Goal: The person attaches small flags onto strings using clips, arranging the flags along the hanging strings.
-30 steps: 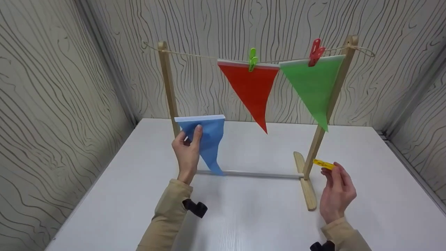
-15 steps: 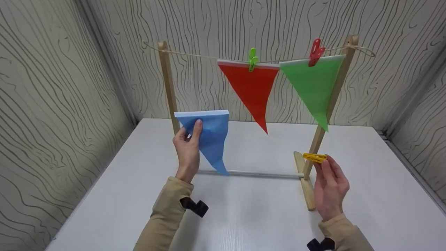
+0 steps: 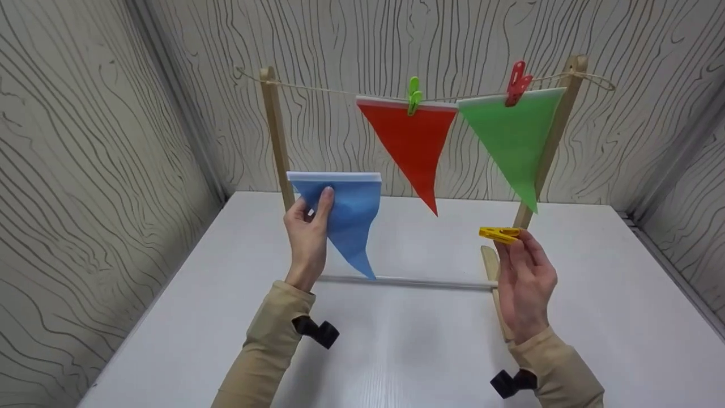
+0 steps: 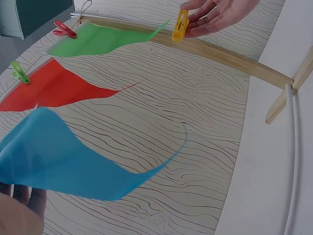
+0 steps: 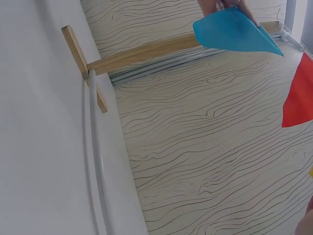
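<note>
A blue flag (image 3: 344,212) is pinched near its top left corner by the left hand (image 3: 307,238), thumb in front and fingers behind, and is held up in the air over the table (image 3: 170,317), just right of the left post (image 3: 277,136) and below the string (image 3: 334,90). Its white top edge is kept roughly level, and its tip hangs down to just above the white bar (image 3: 405,281) that joins the two feet of the stand. In the left wrist view the blue flag (image 4: 63,161) is seen curling away from the fingers (image 4: 22,196).

A yellow peg (image 3: 499,233) is gripped at one end by the fingertips of the right hand (image 3: 524,283); it lies about level, pointing left, in front of the right post (image 3: 552,130) and below the tip of the green flag (image 3: 512,141). In the left wrist view the peg (image 4: 180,25) is seen pinched between thumb and fingers (image 4: 210,19).

A red flag (image 3: 413,144) is fixed to the string by a green peg (image 3: 414,95), and the green flag by a red peg (image 3: 516,83). The two hung flags are side by side, their top corners nearly touching. The blue flag is apart from both, lower and to the left.

In the right wrist view the right hand is barely shown.
</note>
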Motion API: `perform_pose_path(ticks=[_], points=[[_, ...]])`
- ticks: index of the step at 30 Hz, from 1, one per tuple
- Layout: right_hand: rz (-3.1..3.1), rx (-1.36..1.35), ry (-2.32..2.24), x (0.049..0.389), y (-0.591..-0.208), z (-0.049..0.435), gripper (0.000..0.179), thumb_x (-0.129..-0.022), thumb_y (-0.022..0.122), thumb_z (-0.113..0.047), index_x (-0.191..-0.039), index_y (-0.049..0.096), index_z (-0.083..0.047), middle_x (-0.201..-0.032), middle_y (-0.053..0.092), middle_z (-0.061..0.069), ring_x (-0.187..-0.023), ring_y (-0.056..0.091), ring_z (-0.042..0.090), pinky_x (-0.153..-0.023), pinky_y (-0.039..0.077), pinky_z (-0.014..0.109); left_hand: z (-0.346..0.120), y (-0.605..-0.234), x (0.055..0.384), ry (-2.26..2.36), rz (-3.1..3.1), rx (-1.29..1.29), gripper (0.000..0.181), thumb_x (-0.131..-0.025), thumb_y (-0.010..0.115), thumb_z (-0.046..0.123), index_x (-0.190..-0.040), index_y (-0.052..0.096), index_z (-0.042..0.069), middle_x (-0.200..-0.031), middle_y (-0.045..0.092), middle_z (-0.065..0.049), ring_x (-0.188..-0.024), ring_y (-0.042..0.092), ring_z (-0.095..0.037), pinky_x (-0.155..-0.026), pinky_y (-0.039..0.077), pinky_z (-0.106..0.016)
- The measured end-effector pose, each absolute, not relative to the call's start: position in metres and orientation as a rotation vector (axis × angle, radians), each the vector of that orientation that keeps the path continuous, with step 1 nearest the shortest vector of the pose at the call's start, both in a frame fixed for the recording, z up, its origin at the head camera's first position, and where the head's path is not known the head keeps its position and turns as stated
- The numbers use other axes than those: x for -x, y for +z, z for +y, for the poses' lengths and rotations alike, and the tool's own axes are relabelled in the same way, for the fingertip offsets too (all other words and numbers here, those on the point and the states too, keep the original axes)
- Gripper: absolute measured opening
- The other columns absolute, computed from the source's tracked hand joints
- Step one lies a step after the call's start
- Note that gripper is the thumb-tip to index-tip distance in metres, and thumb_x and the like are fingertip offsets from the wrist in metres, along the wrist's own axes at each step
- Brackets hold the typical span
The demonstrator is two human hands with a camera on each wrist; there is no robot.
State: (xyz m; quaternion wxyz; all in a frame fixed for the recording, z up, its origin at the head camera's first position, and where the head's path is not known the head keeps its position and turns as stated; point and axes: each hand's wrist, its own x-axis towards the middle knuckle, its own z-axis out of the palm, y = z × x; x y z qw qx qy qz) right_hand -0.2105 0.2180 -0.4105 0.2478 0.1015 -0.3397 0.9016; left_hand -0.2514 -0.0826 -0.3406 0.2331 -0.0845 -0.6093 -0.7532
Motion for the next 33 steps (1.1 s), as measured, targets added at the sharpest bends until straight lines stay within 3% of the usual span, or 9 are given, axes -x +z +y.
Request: perform_pose_path(ticks=[14, 28, 33], points=[[-1.066, -0.492, 2.310, 0.231, -0.375, 0.191, 0.027, -0.100, 0.054, 0.003, -0.126, 0.056, 0.007, -0.123, 0.059, 0.015, -0.114, 0.068, 0.022, -0.105, 0.050, 0.032, -0.086, -0.329, 0.254, -2.073, -1.649, 0.249, 0.037, -0.100, 0.061, 0.012, -0.134, 0.059, -0.003, -0.134, 0.060, -0.024, -0.126, 0.061, -0.041, -0.104, 0.050, -0.059], [-1.074, -0.400, 2.341, 0.251, -0.348, 0.170, 0.030, -0.098, 0.059, -0.002, -0.128, 0.056, 0.002, -0.129, 0.057, 0.014, -0.121, 0.062, 0.025, -0.105, 0.050, 0.032, -0.091, -0.316, 0.265, -2.199, -1.548, 0.220, 0.029, -0.102, 0.058, 0.012, -0.125, 0.063, -0.004, -0.122, 0.057, -0.015, -0.130, 0.053, -0.032, -0.111, 0.046, -0.054], [-1.111, -0.417, 2.342, 0.254, -0.338, 0.161, 0.030, -0.099, 0.056, -0.004, -0.128, 0.053, 0.003, -0.125, 0.057, 0.013, -0.120, 0.062, 0.025, -0.105, 0.051, 0.031, -0.092, -0.311, 0.269, -2.205, -1.529, 0.219, 0.026, -0.102, 0.057, 0.012, -0.123, 0.063, -0.002, -0.120, 0.061, -0.015, -0.125, 0.060, -0.034, -0.108, 0.048, -0.054]])
